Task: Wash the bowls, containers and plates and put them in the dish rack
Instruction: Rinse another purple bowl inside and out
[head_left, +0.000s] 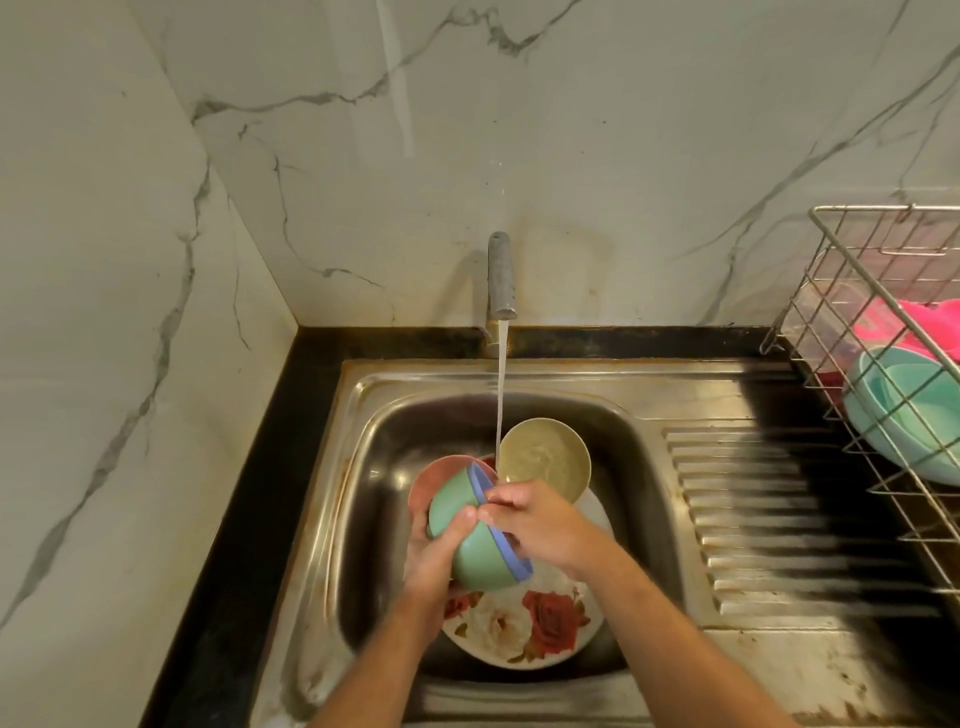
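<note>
A green bowl with a blue rim, tipped on its side, is gripped from beneath and behind by the left hand, whose fingers are curled round its outer wall, while the right hand is pressed to the rim, fingers bent over the edge and into the mouth. The bowl is held above the sink, just beside the stream of water running from the tap, so the washing of this piece is judged to be under way. Beneath and around it lie a flowered plate, a pink bowl and a beige bowl holding cloudy water; these appear still to be washed. In the dish rack at the right, teal bowls and a pink item are already stacked, so the task is judged partly done.
</note>
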